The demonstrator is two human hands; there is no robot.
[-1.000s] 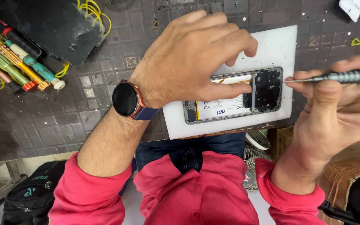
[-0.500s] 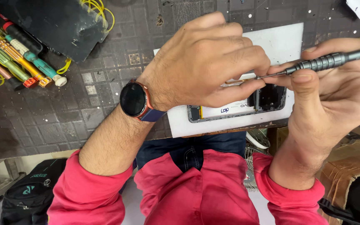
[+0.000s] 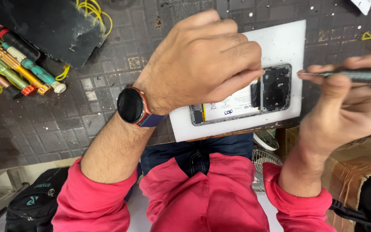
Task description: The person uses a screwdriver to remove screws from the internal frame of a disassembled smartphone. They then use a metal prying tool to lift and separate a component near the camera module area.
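**Entry: opened smartphone under two hands, screwdriver lifted clear**

Lower frame, nearest: red shirt sleeves [image 3: 95, 202] and dark trousers; a black bag [image 3: 35, 202] at lower left; a cardboard box [image 3: 357, 167] at lower right.

Centre: left hand [image 3: 202, 60], smartwatch [image 3: 130, 105] on its wrist, lay knuckles-up over the opened smartphone [image 3: 245, 96]. Its fingers were curled down and pressed on the frame's upper edge, pinning it rather than lifting it. The phone, back cover off with battery and dark camera-end board exposed, lay flat on a white work pad [image 3: 288, 43] at centre right of the frame.

Right edge: right hand [image 3: 344, 107] was closed around a slim precision screwdriver [image 3: 353, 76], held nearly level, its tip just off the phone's right end and apart from it.

Handling note: judged best done with the left hand's pressure kept steady, the tip seated squarely and upright before any turning, and light torque, since small screw heads strip easily.

Upper left, farthest: coloured-handled screwdrivers [image 3: 18, 68] beside a black tray [image 3: 44, 25], yellow rubber bands [image 3: 93, 13], all on a dark gridded bench mat [image 3: 56, 124].
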